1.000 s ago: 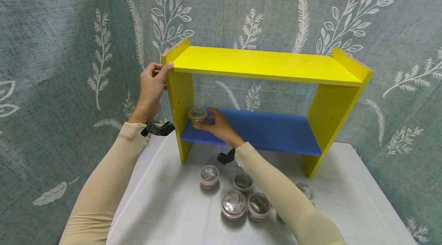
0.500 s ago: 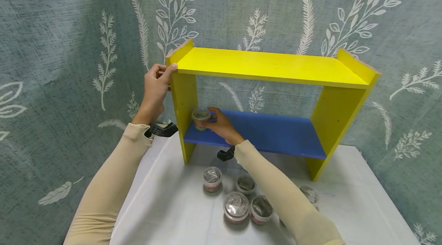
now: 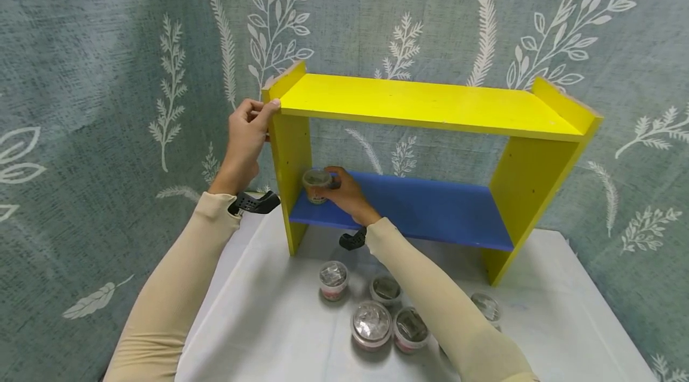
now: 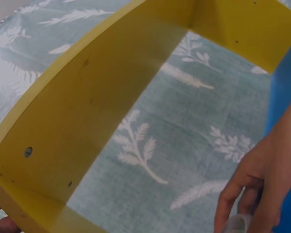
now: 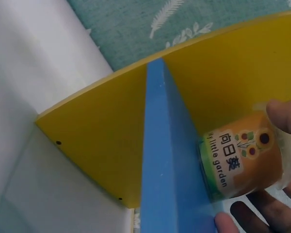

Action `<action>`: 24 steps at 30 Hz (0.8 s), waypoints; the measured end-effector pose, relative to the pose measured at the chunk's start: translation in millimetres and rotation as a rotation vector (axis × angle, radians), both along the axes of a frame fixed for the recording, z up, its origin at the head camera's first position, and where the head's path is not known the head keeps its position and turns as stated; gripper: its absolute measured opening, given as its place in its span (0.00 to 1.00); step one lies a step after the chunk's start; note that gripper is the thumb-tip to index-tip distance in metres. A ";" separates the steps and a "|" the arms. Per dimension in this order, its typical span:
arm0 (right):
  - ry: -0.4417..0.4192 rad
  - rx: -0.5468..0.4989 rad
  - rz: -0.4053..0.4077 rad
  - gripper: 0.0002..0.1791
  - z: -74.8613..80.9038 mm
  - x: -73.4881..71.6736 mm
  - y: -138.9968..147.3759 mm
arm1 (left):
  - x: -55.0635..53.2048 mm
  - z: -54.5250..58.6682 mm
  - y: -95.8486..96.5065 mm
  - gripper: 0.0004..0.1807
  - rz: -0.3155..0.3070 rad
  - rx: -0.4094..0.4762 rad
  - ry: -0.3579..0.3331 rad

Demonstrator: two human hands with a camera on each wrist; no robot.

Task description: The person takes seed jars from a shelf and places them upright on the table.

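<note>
A small clear-lidded plastic tub (image 3: 316,186) stands at the left end of the blue shelf (image 3: 425,208). In the right wrist view the tub's orange label shows sunflowers and the words "little garden", and its base is right at the shelf surface. My right hand (image 3: 347,193) holds this tub near its lid, with thumb on one side and fingers on the other. Up at the rack's top left corner, my left hand (image 3: 249,140) grips the yellow side panel (image 3: 293,149), its thumb on the front edge and its other fingers partly hidden behind.
Several similar tubs stand on the white table (image 3: 269,322) before the rack, among them one tub (image 3: 334,280) at left and a wider one (image 3: 371,325). My right sleeve partly hides others. A yellow top board (image 3: 425,104) spans above; patterned cloth (image 3: 107,131) hangs behind.
The tub has turned slightly in my right hand, so dark lettering now faces the head camera. My left hand keeps its grip on the panel. The head view has shifted a little.
</note>
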State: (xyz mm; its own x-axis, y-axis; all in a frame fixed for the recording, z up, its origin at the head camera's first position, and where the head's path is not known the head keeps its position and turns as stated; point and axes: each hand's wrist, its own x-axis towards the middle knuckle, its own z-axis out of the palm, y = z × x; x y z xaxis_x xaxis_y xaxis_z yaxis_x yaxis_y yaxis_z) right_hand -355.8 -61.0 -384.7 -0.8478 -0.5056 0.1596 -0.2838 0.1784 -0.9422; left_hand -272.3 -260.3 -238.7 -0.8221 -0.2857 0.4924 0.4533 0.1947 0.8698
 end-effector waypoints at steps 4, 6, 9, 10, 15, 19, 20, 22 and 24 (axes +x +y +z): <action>-0.008 0.010 -0.008 0.41 2.4 1.0 -0.9 | -0.4 0.0 0.0 0.18 -0.007 -0.003 -0.005; -0.005 0.019 -0.008 0.41 4.2 1.8 -1.6 | -0.2 0.0 -0.4 0.18 -0.012 0.000 -0.007; 0.004 0.032 -0.002 0.41 7.5 3.0 -2.3 | 0.5 0.4 -1.7 0.17 -0.011 0.006 -0.001; 0.007 0.037 -0.002 0.41 8.3 3.2 -1.5 | 0.7 0.6 -1.4 0.17 -0.009 0.005 0.001; 0.027 0.046 0.007 0.39 13.3 5.9 4.1 | 1.2 2.4 -0.8 0.18 -0.007 0.002 0.004; 0.044 0.041 0.014 0.38 15.8 8.8 9.7 | 1.1 3.2 -0.9 0.18 -0.003 0.010 -0.003; 0.044 0.038 0.016 0.38 15.8 9.4 11.1 | 1.1 3.0 -0.9 0.18 -0.002 0.010 -0.005; 0.049 0.039 0.012 0.38 16.1 11.2 14.0 | 1.2 2.4 -0.6 0.18 0.000 0.008 -0.011; 0.050 0.039 0.009 0.39 16.3 13.9 17.1 | 0.9 1.5 0.0 0.18 0.000 0.001 -0.015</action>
State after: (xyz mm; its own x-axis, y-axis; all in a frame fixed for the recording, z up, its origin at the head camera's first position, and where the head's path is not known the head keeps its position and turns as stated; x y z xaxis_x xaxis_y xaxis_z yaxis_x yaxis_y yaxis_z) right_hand -342.0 -43.9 -368.5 -0.8348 -0.5197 0.1815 -0.3318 0.2120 -0.9192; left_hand -271.4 -260.3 -237.2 -0.8296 -0.2864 0.4794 0.4399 0.1935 0.8769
